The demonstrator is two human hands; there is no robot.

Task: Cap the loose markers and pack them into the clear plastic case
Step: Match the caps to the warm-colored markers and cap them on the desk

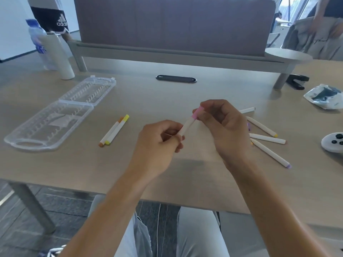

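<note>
Light wood-grain table (167,101) is filling the view, with a brown fabric divider panel (174,23) standing along its far edge and an oval black cable port (176,78) sitting in the tabletop just in front of it.

Count: one marker in hand, two capped markers lying left of centre, at least four more lying to the right, partly hidden behind the right hand.

The left hand (159,141) is pinching the lower end of a white-barrelled pink marker (187,125), fingers curled round the barrel. The right hand (222,125) is gripping the pink cap (197,112) at the marker's upper end, thumb and fingers closed on it. The marker is being held tilted above the table centre, touching nothing else.

The orange marker (111,132) and yellow marker (117,130) are lying side by side, touching, caps pointing away from the person.

The loose markers (267,139) on the right are lying scattered at crossing angles; whether each is capped cannot be told.

The clear plastic case (55,115) is lying open flat at the left, both ribbed halves facing up, a handle slot at the near end. No markers are showing in it.

Around: a white cylindrical tumbler (59,56) and a blurred water bottle (37,38) are standing at far left; a black stapler (297,81), a crumpled clear packet (324,96) and a white controller (333,141) are lying at far right. Two people are standing beyond the table, only partly in view.
</note>
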